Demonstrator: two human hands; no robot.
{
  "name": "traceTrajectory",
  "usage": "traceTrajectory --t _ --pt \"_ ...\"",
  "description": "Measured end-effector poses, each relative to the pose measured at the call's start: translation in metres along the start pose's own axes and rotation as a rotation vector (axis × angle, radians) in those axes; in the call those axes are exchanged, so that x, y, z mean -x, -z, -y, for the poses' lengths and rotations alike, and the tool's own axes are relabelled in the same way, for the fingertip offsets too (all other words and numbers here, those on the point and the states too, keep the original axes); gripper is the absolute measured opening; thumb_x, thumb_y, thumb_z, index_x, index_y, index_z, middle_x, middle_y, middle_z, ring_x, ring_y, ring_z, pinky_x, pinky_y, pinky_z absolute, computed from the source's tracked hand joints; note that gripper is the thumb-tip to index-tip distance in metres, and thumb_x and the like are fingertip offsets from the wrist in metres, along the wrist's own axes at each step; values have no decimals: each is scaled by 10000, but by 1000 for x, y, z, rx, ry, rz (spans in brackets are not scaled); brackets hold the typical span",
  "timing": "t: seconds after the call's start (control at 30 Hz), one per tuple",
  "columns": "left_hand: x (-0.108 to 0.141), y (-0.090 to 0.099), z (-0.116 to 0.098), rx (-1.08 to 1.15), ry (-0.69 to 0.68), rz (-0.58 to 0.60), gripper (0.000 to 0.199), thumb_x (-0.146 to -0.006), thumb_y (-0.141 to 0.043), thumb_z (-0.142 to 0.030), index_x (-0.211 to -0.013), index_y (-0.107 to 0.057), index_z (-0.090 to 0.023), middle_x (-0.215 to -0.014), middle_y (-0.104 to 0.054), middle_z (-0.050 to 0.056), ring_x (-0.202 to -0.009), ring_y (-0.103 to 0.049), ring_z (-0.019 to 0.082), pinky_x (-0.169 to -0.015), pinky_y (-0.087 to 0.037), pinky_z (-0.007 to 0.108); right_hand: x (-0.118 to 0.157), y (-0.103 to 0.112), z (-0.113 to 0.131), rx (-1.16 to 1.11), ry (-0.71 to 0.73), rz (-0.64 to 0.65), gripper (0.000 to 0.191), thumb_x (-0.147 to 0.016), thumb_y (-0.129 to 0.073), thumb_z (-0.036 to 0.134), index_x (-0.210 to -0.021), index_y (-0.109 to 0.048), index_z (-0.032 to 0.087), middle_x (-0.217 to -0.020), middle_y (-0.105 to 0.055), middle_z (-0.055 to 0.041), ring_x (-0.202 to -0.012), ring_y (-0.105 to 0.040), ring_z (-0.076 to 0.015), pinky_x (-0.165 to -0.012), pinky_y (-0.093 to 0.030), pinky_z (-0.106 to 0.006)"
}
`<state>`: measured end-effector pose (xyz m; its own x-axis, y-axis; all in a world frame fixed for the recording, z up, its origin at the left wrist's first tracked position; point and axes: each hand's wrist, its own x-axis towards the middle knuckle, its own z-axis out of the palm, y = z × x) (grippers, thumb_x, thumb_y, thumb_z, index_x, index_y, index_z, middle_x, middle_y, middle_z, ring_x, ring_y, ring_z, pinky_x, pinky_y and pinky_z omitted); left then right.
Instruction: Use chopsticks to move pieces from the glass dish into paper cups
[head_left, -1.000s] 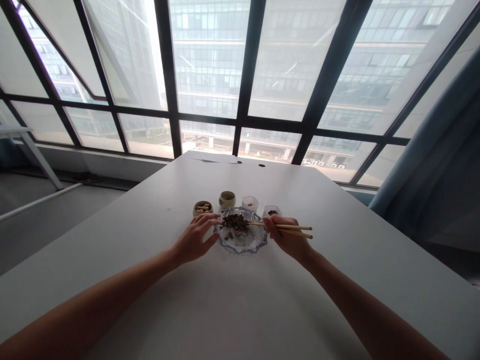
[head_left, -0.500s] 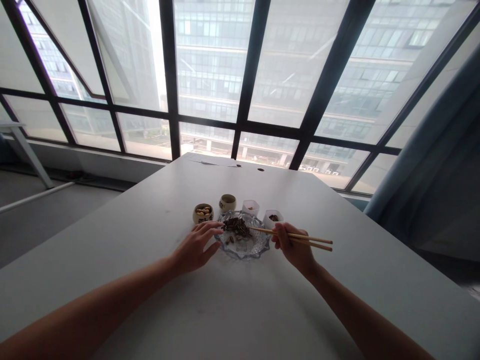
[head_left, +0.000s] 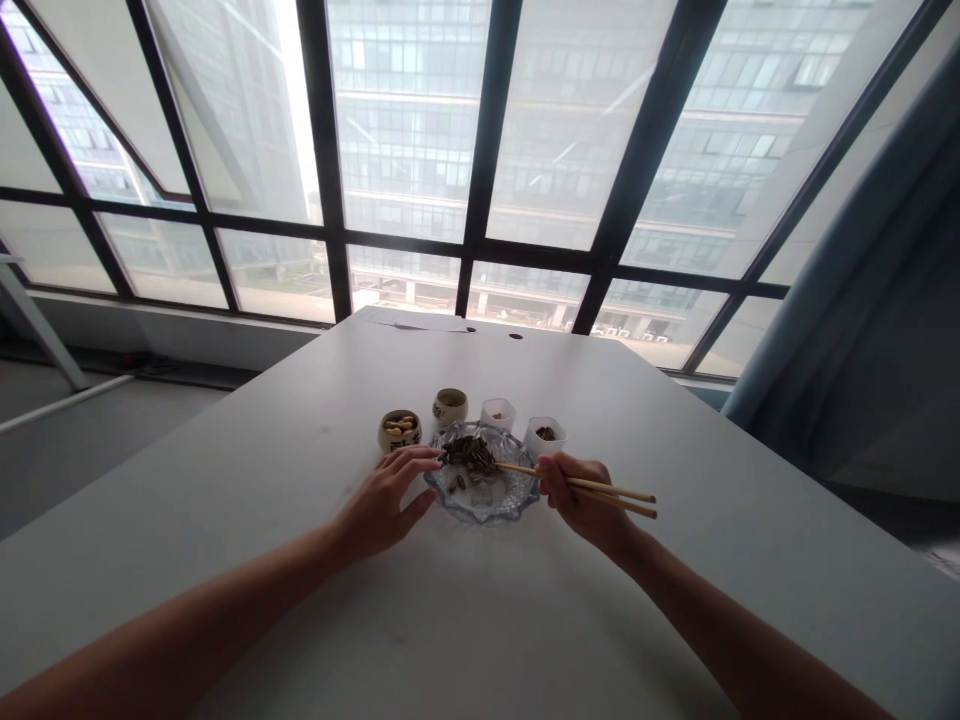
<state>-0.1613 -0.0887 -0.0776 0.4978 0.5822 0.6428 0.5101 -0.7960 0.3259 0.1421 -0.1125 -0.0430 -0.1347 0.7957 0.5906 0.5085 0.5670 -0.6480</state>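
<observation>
A: How are the hands recorded?
B: Chopsticks (head_left: 615, 493) are pinched in the right hand (head_left: 581, 495), tips directed to the right side of the dark seed heap (head_left: 469, 455). The left hand (head_left: 382, 500) is held with fingers and thumb parted at the left rim of the glass dish (head_left: 519, 490); contact cannot be confirmed.
A: Surroundings?
B: Dish set on the tabletop (head_left: 465, 620). Beyond its far side, left to right: peanut cup (head_left: 400, 441), second ceramic cup (head_left: 440, 411), two white cups (head_left: 497, 422) (head_left: 546, 440), small contents seen.
</observation>
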Motion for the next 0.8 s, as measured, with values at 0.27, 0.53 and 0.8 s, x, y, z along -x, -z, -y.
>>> traceTrajectory --t 0.27,0.53,0.8 --pt "1 -2 0 5 6 -8 259 -956 -547 -279 -1208 -574 -226 -1318 -641 126 -1258 -589 265 -1043 -504 475 -19 4 -18 -412 -428 -429 614 -783 -586 774 -656 -605 174 -427 -599 -30 -281 -498 -130 -268 -361 -230" --pt "1 -2 1 31 8 -9 248 -954 -545 -282 -1191 -579 -220 -1304 -648 130 -1253 -591 265 -1053 -493 475 -20 51 -15 259 69 -407 503 -958 -499 598 -715 -647 183 -533 -658 -20 -418 -605 -124 -448 -499 -237" --pt "1 -3 1 36 18 -15 258 -947 -552 -289 -1195 -579 -226 -1295 -652 128 -1247 -595 270 -1049 -496 474 -28 53 18 177 -25 -307 569 -957 -450 647 -668 -636 193 -473 -584 -21 -382 -514 -122 -370 -403 -236"
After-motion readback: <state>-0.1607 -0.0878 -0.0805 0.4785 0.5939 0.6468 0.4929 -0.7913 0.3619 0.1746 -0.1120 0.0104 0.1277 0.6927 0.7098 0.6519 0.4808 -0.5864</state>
